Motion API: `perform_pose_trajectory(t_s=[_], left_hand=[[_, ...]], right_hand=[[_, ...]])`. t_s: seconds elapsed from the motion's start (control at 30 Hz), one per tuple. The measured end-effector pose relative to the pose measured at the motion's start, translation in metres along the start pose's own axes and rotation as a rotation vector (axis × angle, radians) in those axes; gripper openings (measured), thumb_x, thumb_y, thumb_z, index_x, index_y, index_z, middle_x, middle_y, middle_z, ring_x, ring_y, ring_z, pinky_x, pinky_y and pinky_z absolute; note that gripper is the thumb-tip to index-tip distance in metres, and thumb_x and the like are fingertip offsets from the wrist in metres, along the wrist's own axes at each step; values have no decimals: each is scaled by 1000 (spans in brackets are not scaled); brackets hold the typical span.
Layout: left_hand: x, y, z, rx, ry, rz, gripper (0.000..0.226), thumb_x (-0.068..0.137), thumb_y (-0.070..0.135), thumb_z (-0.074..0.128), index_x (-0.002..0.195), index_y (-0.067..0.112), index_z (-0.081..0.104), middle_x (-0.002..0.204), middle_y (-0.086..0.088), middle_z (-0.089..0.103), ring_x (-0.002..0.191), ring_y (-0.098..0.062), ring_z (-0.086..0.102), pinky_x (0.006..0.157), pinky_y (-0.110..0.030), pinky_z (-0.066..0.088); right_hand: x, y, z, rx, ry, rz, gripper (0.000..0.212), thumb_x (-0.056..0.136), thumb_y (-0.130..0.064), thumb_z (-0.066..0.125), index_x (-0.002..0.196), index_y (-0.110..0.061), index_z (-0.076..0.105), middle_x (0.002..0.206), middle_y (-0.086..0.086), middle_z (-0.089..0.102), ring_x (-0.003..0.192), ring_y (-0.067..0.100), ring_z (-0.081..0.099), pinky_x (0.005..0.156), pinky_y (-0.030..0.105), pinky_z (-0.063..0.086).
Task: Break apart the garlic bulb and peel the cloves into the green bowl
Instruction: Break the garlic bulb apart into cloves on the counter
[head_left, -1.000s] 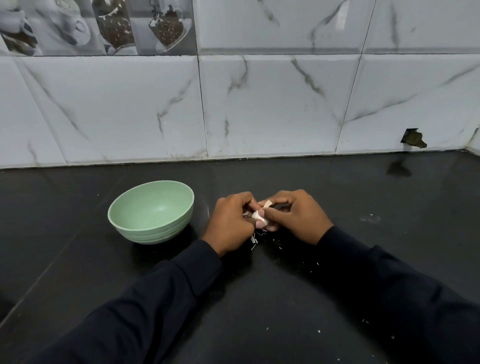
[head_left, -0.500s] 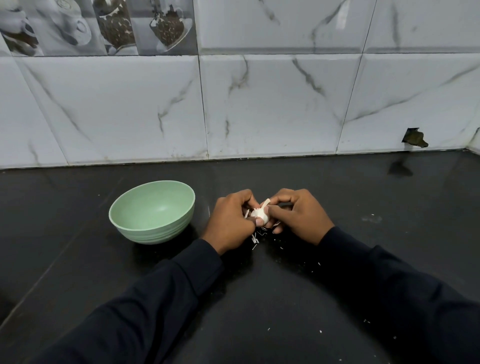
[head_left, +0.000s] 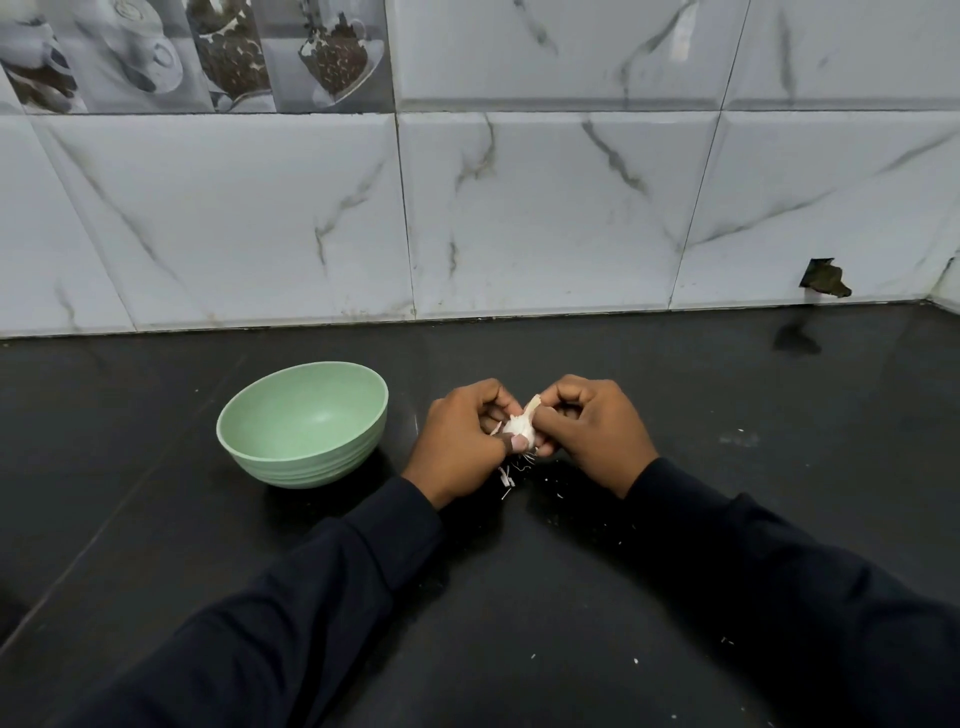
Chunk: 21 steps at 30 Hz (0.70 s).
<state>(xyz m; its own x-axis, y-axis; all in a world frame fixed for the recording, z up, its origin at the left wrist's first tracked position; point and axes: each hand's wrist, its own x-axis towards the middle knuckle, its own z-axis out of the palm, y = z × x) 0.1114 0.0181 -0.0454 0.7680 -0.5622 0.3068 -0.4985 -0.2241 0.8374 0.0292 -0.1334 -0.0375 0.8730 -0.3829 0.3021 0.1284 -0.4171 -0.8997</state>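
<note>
You are pinching the garlic bulb (head_left: 521, 426) between your left hand (head_left: 462, 441) and right hand (head_left: 597, 431) (both curled round it), beside the green bowl (head_left: 304, 423).

Black countertop (head_left: 675, 395) — green bowl (head_left: 304, 457) at left, white skin flakes (head_left: 508, 477) scattered near the middle.

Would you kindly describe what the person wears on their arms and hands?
Both arms wear long, plain dark sleeves, the left sleeve and right sleeve ending at the wrists. The left hand and right hand are bare: no gloves, rings or watch show.
</note>
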Motion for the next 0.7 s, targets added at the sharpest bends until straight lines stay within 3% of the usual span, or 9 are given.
perform_pose_trajectory(t_s=[0.17, 0.27, 0.57, 0.7], left_hand=[[-3, 5, -4, -50, -34, 38, 21, 81, 6, 82, 96, 14, 71, 88, -2, 76, 78, -23, 74, 76, -38, 63], [-1, 3, -4, -17, -53, 45, 20, 79, 9, 83, 93, 18, 72, 85, 3, 76, 76, -16, 75, 77, -40, 63], [1, 2, -5, -47, -75, -2, 16, 78, 5, 82, 86, 17, 74, 78, 1, 77, 75, -12, 75, 79, -41, 63], [-1, 4, -3, -101, -79, 1, 20, 78, 0, 80, 87, 16, 74, 78, 2, 77, 74, -11, 74, 76, -33, 61]], right_hand=[[-1, -2, 1, -20, -74, -19, 9, 92, 6, 63, 84, 3, 67, 65, 5, 73, 54, 15, 68, 53, 23, 55], [0, -2, -1, -60, -90, -34, 12, 94, 4, 60, 84, 1, 66, 71, 14, 74, 54, 17, 68, 54, 24, 54], [-1, -5, -4, -63, -127, -55, 10, 92, 2, 63, 86, 0, 70, 69, 10, 75, 60, 26, 71, 61, 38, 62], [-1, -8, 0, -74, -82, -20, 12, 87, 2, 63, 77, 3, 69, 64, 12, 72, 51, 20, 66, 52, 28, 55]])
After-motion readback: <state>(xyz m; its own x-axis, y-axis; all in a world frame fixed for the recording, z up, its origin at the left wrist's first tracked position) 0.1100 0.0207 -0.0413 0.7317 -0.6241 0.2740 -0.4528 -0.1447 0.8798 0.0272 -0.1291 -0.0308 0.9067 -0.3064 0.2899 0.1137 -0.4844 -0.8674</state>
